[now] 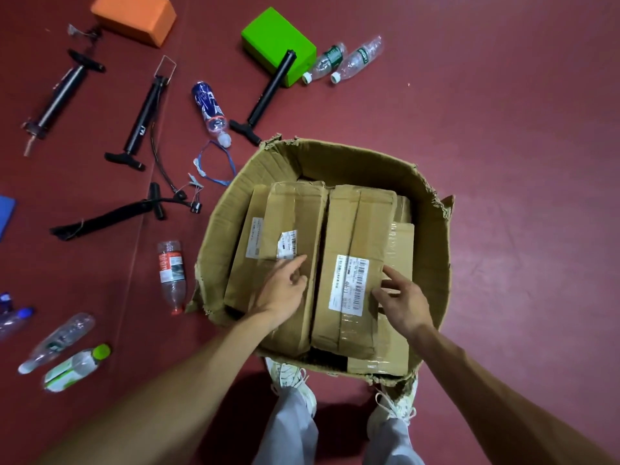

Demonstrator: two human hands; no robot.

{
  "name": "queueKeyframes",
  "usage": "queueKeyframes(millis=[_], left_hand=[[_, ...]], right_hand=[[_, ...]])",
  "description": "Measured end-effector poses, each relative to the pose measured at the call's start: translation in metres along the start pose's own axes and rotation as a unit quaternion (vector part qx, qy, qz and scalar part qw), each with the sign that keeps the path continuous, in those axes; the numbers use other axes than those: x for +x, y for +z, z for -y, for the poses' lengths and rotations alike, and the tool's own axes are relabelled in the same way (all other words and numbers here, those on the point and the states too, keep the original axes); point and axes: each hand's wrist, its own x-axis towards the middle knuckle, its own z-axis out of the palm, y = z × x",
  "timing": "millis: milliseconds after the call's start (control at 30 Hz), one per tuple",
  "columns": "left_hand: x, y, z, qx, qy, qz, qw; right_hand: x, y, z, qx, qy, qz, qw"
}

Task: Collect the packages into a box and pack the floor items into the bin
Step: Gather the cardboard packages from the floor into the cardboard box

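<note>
A large torn cardboard box stands on the red floor in front of my feet. Several brown taped packages lie packed inside it. My left hand rests with relaxed fingers on the left package. My right hand hovers with loosely spread fingers over the right package, beside its white barcode label. Neither hand grips anything. Loose on the floor to the left lie several plastic bottles, one with a red label and one with a blue label, and several black hand pumps.
An orange foam block and a green foam block sit at the far side, with two clear bottles beside the green one. A blue cord and a black strap lie left of the box. My white shoes stand under the box's near edge.
</note>
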Motion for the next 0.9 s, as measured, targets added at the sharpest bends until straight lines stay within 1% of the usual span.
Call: queueKeyframes(millis=[133,233,367,500,700,800,900], left_hand=[[0.012,0.005,-0.009,-0.006,-0.031,-0.025,0.999],[0.018,0.000,-0.004,0.004,-0.041,-0.021,0.999],[0.016,-0.003,-0.004,0.005,-0.048,-0.008,0.999],[0.006,-0.011,-0.009,0.012,-0.076,-0.025,0.997],[-0.016,-0.021,-0.025,0.008,-0.096,-0.026,0.995],[-0.035,-0.023,-0.033,-0.018,-0.101,-0.050,0.994],[-0.046,-0.029,-0.035,-0.031,-0.093,-0.078,0.992]], right_hand=[[0.009,0.014,0.007,0.003,-0.035,0.021,0.999],[0.013,0.013,0.007,-0.003,-0.036,0.051,0.998],[0.013,-0.004,0.008,-0.013,-0.021,0.064,0.998],[0.006,-0.029,0.008,-0.018,0.011,0.048,0.999],[-0.004,-0.073,0.012,-0.031,0.017,0.034,0.999],[-0.009,-0.093,0.012,-0.040,0.019,0.030,0.999],[-0.011,-0.106,0.009,-0.074,0.011,0.015,0.997]])
